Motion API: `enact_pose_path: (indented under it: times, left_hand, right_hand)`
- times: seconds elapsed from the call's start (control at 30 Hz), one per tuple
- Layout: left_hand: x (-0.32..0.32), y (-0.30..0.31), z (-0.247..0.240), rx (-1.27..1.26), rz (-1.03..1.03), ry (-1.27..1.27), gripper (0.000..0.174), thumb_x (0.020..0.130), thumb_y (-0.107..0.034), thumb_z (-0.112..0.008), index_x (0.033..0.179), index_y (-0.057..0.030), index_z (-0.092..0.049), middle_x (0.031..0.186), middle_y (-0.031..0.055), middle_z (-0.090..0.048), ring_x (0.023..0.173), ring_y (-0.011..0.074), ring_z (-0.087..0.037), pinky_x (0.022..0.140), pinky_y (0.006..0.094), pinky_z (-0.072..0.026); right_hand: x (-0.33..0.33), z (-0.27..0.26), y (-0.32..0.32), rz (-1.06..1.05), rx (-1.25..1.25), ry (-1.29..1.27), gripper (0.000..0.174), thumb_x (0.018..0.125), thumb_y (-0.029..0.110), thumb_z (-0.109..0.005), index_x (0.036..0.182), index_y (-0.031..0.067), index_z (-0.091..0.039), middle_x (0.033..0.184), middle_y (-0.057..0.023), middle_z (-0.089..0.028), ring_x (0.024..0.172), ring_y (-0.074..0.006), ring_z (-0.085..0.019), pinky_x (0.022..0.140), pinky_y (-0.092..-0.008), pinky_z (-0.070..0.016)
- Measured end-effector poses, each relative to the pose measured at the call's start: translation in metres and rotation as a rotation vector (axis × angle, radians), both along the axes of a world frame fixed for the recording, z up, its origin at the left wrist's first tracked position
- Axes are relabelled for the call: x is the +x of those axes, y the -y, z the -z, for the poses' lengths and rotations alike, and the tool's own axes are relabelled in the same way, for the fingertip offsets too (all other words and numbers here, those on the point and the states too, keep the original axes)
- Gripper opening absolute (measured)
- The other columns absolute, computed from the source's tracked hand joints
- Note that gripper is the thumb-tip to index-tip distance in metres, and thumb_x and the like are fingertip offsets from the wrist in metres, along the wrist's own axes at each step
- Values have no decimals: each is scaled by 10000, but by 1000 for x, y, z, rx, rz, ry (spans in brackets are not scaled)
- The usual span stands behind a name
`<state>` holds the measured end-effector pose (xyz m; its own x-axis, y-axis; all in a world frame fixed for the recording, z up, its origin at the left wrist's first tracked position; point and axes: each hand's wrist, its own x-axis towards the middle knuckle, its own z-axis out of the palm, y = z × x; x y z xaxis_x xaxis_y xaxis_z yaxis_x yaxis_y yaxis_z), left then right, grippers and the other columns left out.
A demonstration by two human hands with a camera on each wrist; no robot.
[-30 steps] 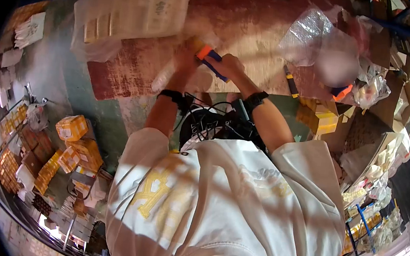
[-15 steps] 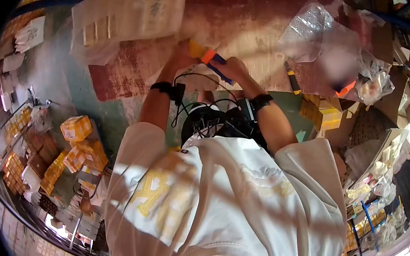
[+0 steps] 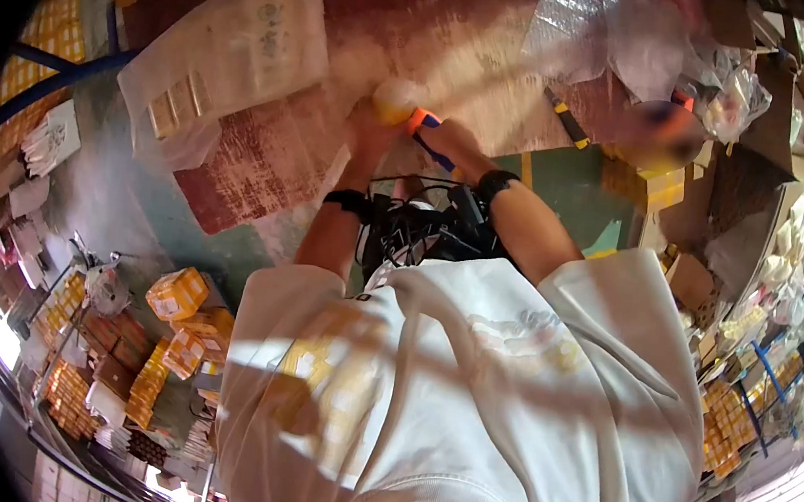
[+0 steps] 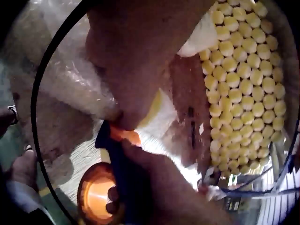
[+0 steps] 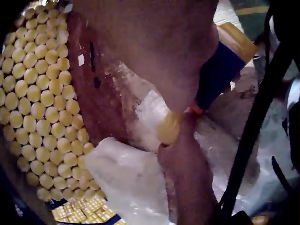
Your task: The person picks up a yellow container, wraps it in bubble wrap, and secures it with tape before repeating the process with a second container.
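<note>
In the head view, my left hand (image 3: 371, 132) holds a pale yellow round item (image 3: 395, 101), its fingers partly hidden. Close at its right, my right hand (image 3: 450, 143) grips a blue and orange tape dispenser (image 3: 423, 124). The left wrist view shows the dispenser's blue body (image 4: 124, 173) and orange roll hub (image 4: 98, 192), with the orange end against my left fingers. In the right wrist view the yellow item (image 5: 168, 128) lies between the hands, beside the left fingertips. Where the dispenser meets the item is hidden.
A plastic-wrapped package (image 3: 262, 40) lies left on the worn red table (image 3: 263, 173). At right are a yellow-black cutter (image 3: 568, 119), bubble wrap (image 3: 571, 24) and taped cartons (image 3: 659, 185). Rows of yellow round items (image 4: 243, 84) stand beyond the hands in the left wrist view.
The head view has shifted, so the table things sit at a different angle. The yellow item shows more clearly at my left hand. Both hands keep their holds close together.
</note>
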<state>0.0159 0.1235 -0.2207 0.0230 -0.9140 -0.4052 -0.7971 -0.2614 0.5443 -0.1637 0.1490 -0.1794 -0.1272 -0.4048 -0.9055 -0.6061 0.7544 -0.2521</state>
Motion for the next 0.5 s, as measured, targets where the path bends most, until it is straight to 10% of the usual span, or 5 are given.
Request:
enact_pose_path:
  times: [0.5]
  left_hand:
    - [-19, -13, -34, -90, 34, 132, 746, 616, -435, -908, 1148, -11, -605, 1150, 176, -666, 1071, 359, -648, 905, 457, -534]
  right_hand:
    - [21, 24, -9, 259, -102, 43, 467, 850, 447, -611, 966, 11, -732, 935, -175, -737, 883, -319, -721, 752, -441, -526]
